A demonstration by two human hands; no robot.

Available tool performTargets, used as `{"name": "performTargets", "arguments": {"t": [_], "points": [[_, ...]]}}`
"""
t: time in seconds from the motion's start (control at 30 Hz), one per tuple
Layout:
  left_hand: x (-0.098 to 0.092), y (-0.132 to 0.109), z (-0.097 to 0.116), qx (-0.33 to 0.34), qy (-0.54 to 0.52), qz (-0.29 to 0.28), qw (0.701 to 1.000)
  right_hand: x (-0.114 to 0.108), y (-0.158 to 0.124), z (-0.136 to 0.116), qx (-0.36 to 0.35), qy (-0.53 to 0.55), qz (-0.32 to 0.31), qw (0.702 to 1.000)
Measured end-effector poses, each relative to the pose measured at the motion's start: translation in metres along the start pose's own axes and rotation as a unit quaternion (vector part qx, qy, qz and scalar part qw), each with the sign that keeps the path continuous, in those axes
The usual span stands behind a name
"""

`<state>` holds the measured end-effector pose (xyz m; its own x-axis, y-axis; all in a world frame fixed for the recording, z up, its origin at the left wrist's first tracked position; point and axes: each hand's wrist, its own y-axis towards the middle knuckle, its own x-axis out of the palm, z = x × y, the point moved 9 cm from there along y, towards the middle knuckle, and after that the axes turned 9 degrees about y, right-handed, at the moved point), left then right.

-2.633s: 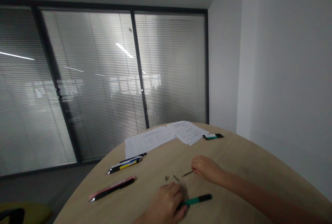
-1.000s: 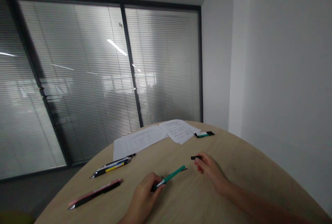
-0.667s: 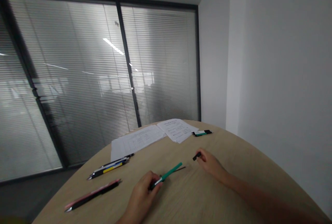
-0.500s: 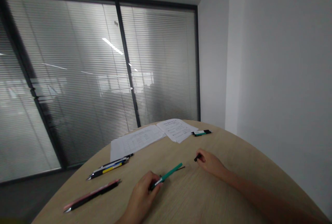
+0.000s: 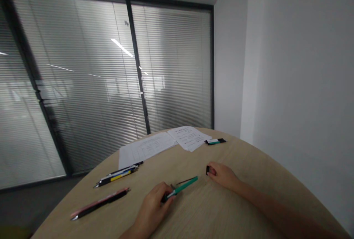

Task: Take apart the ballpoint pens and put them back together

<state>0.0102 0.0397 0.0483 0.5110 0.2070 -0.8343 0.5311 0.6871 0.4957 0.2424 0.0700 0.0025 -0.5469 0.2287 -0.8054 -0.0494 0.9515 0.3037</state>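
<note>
Green pen barrel point(image 5: 184, 187), found above the near part of a pale wooden table point(image 5: 235, 209). Sheets of paper point(image 5: 146, 150) are laid at the far edge, with a green-and-black pen point(image 5: 215, 141) just beside them. A yellow-and-black pen point(image 5: 117, 177) and a pink-and-black pen point(image 5: 99, 203) are placed to the left. The barrel is gripped at its dark end by the left hand point(image 5: 152, 204), fingers closed, its free end directed toward the right hand point(image 5: 222, 175). A thin dark rod point(image 5: 186, 180) is seen just behind it. The right hand is half curled, and a small black piece point(image 5: 207, 170) is pinched at its fingertips.
</note>
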Motion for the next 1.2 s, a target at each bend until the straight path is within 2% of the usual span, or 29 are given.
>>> {"name": "performTargets", "arguments": {"t": [0.33,0.57,0.67,0.8,0.9,1.03,1.2], "points": [[0.0,0.0,0.004,0.029,0.013,0.007,0.999,-0.002,-0.002,-0.004,-0.006,-0.021,0.007,1.0],[0.001,-0.002,0.01,0.056,0.041,0.011,0.998,-0.002,-0.003,-0.001,0.006,0.032,0.002,0.999],[0.0,-0.004,0.015,0.089,0.069,0.016,0.994,-0.002,-0.003,0.0,0.006,0.037,0.006,0.999],[-0.001,-0.007,0.03,0.198,0.138,0.017,0.97,-0.003,-0.003,0.0,0.005,0.04,0.011,0.999],[-0.006,-0.004,0.033,0.23,0.168,0.008,0.959,-0.004,-0.002,-0.002,0.001,0.031,0.011,0.999],[-0.022,-0.001,0.045,0.274,0.196,0.031,0.941,-0.004,-0.002,-0.002,0.01,0.021,0.005,1.0],[-0.034,-0.006,0.063,0.333,0.273,0.019,0.902,-0.006,-0.003,-0.004,0.013,0.023,0.014,1.0]]}}
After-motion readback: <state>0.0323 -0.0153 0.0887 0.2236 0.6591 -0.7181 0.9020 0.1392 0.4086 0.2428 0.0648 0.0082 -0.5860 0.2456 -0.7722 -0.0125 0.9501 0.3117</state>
